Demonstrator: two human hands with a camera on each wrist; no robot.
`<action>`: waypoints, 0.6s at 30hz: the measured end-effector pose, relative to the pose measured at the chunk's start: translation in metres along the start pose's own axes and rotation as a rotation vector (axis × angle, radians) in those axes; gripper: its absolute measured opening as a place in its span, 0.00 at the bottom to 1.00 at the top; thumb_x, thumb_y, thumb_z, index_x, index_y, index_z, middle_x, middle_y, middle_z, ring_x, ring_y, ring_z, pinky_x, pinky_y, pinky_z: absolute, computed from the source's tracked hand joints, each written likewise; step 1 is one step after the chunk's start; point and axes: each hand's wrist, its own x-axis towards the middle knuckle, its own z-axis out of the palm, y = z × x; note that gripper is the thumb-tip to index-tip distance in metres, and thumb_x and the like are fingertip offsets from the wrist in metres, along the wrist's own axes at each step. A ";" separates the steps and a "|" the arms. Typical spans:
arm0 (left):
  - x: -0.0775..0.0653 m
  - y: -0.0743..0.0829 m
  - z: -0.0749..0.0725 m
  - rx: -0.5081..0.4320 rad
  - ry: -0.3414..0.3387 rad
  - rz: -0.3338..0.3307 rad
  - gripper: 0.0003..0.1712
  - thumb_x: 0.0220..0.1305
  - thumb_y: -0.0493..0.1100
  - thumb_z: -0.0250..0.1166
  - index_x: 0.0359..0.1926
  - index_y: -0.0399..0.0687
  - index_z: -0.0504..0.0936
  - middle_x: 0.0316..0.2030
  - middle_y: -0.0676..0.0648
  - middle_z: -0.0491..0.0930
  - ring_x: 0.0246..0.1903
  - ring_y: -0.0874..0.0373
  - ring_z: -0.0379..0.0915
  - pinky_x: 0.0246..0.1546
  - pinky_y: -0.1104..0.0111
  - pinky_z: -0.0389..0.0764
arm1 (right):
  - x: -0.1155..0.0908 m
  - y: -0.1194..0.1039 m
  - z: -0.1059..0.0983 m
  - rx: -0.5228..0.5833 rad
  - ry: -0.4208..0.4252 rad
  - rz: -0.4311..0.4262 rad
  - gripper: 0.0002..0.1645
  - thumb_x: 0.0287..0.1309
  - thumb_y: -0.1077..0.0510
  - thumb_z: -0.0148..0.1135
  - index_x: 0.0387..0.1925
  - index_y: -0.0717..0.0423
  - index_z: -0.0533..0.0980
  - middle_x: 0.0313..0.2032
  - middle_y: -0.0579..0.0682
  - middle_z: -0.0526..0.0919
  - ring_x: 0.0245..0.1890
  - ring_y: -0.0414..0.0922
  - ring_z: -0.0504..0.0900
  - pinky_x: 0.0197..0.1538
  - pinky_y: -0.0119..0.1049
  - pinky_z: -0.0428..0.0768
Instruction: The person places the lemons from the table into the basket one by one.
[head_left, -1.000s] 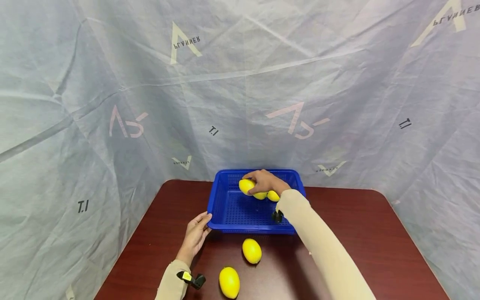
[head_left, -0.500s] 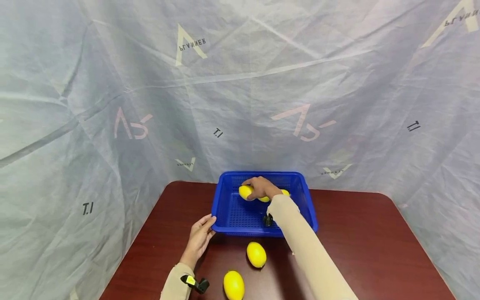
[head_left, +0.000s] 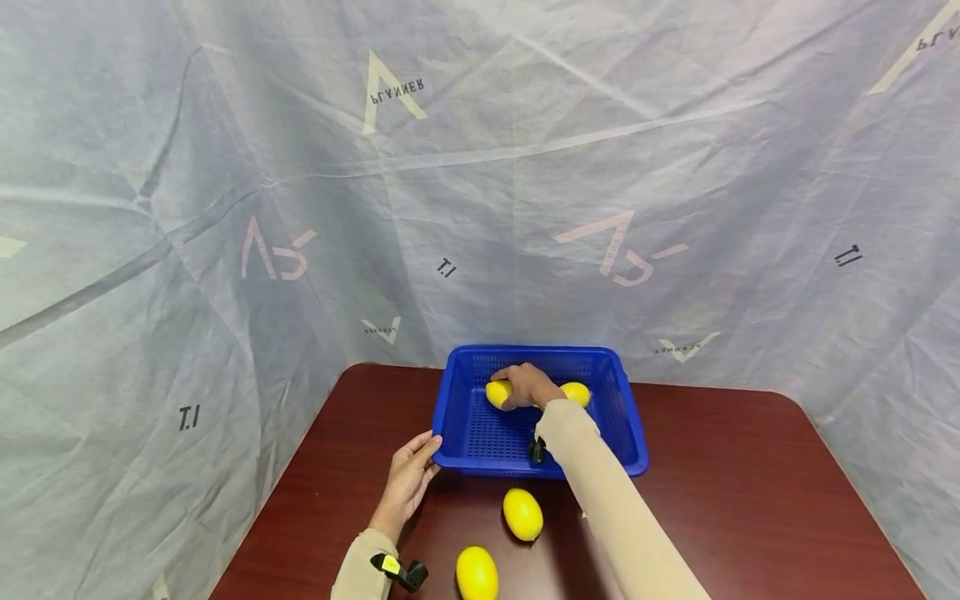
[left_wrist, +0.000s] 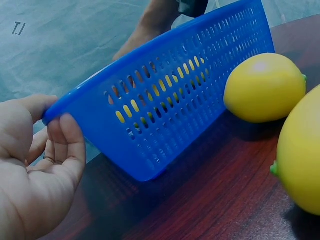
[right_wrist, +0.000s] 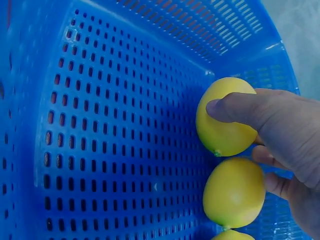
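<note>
A blue plastic basket (head_left: 487,463) stands on the table, its wall perforated with slots. At its near left corner my left hand (head_left: 407,479) pinches the rim between thumb and fingers. Inside, toward the back, my right hand (head_left: 528,386) holds a yellow lemon (right_wrist: 225,132) with the thumb across its top. Beside that one in the right wrist view lies a second lemon (right_wrist: 234,192), close to the fingertips, and a third lemon (right_wrist: 232,235) is cut off by the frame's lower edge. Whether the held lemon rests on the basket floor cannot be told.
Two more lemons lie on the dark red table (head_left: 720,467) in front of the basket: one lemon (head_left: 522,514) close to it, the other lemon (head_left: 477,573) nearer the person. A grey printed sheet (head_left: 480,208) hangs behind the table and along its sides.
My right hand has lowered the lemon deeper into the basket, at its back left. The left hand keeps its grip on the rim. The head view has shifted slightly.
</note>
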 end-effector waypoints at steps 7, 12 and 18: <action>0.000 -0.001 -0.002 -0.005 0.001 -0.001 0.27 0.73 0.39 0.64 0.65 0.25 0.70 0.45 0.44 0.82 0.39 0.61 0.79 0.40 0.71 0.82 | -0.002 0.000 -0.005 -0.014 0.025 -0.042 0.37 0.60 0.48 0.74 0.69 0.45 0.74 0.63 0.54 0.79 0.63 0.54 0.75 0.62 0.52 0.77; 0.001 0.000 -0.003 0.010 0.011 -0.001 0.28 0.73 0.40 0.65 0.65 0.26 0.71 0.45 0.45 0.83 0.39 0.61 0.79 0.40 0.72 0.82 | -0.015 -0.001 -0.021 0.001 0.078 -0.124 0.32 0.65 0.47 0.70 0.68 0.50 0.75 0.61 0.57 0.80 0.62 0.55 0.77 0.62 0.52 0.77; 0.002 0.000 -0.002 0.002 0.015 -0.005 0.27 0.73 0.39 0.64 0.65 0.26 0.71 0.43 0.48 0.83 0.37 0.61 0.79 0.40 0.71 0.82 | -0.049 -0.010 -0.044 0.093 0.186 -0.173 0.26 0.67 0.49 0.67 0.63 0.53 0.78 0.57 0.58 0.83 0.57 0.56 0.81 0.57 0.54 0.79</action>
